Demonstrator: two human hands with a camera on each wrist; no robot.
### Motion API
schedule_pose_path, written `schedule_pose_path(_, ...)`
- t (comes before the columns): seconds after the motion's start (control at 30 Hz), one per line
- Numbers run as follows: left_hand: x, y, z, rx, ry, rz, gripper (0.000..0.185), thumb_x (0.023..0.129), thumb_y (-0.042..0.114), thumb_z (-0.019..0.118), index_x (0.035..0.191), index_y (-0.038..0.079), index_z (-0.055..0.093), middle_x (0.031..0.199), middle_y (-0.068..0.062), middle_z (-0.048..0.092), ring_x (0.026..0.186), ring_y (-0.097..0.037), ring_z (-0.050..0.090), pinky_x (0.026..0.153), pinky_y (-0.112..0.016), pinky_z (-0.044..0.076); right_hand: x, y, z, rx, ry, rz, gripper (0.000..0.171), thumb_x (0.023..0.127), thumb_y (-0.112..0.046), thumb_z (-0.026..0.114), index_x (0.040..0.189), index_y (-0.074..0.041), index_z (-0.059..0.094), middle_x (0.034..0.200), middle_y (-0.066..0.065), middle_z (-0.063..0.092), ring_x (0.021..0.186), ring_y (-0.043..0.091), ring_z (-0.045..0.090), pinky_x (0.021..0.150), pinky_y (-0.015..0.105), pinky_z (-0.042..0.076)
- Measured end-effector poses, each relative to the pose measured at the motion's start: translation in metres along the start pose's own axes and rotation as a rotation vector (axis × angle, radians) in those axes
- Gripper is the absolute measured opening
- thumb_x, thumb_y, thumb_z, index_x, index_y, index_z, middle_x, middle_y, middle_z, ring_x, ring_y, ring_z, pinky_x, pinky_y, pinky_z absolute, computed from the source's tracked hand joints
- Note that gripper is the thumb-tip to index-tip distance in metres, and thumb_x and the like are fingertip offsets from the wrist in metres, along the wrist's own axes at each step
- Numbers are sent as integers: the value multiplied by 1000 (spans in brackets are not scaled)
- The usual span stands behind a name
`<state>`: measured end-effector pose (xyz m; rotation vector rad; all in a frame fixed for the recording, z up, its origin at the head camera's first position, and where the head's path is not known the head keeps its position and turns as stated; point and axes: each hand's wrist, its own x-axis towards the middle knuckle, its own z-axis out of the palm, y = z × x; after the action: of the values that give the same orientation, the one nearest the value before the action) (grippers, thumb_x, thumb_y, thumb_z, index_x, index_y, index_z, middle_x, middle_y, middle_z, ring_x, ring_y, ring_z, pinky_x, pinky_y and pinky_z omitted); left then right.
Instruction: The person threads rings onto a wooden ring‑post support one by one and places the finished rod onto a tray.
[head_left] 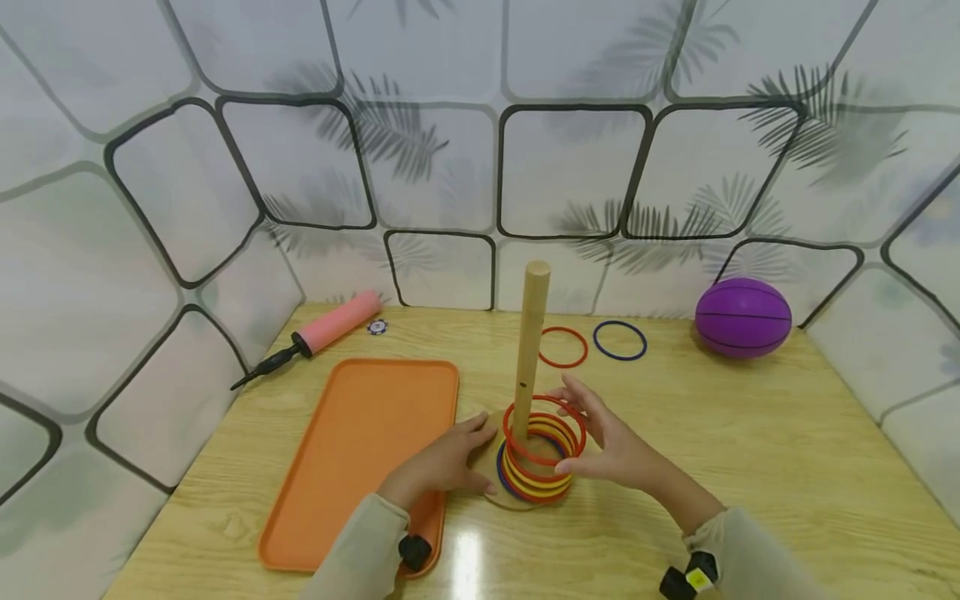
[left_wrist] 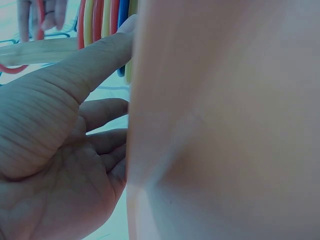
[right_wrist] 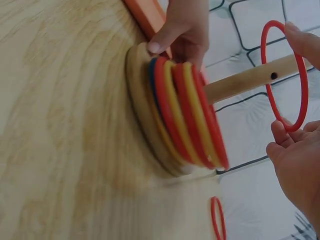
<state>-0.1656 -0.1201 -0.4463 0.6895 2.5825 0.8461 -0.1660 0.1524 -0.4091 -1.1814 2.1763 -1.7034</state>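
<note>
Your right hand point(head_left: 611, 446) pinches the red ring point(head_left: 545, 429); keep it level on the peg point(head_left: 531, 350) while your flat left hand point(head_left: 450, 458) steadies the base point(right_wrist: 142, 110).

L wrist view: blurred orange tray point(left_wrist: 225, 125) fills the right, hiding most of the ring stack point(left_wrist: 102, 25). R wrist view: right hand point(right_wrist: 300, 165) cut off at edge; table point(right_wrist: 60, 125) blurred.
</note>
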Motion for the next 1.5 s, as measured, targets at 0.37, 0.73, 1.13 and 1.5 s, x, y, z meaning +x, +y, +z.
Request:
schedule_pose_path(0.37,0,1,-1,20,11,4,85,75,31,81,143,1,40,153,-19,24,138,-37,25,110,-48,27,-15,22,10,-198,39,146,103,77,-18,79,153,-9,10,144,21,35,131,30,31,106,17,26)
schedule_pose_path(0.73,-2,3,-2,4,-2,0,90,73,34,82,145,2,37,154,-19,21,139,-37,23,109,-49,27,-18,30,12,-269,29,149,104,77,-21,80,153,-13,10,143,18,37,128,30,30,106,44,30)
schedule_pose_path(1.13,-2,2,-3,5,-3,6,91,72,33,83,144,1,37,154,-20,21,139,-37,22,109,-49,27,-25,41,5,-188,41,116,101,77,-13,78,152,-5,10,141,26,35,131,20,31,105,8,18)
schedule_pose_path(1.5,-2,3,-2,-6,-4,11,91,73,34,82,145,2,37,154,-19,21,139,-37,22,109,-49,27,-15,43,-29,-156,145,167,80,88,-5,66,149,1,15,143,24,34,130,41,26,103,5,17)
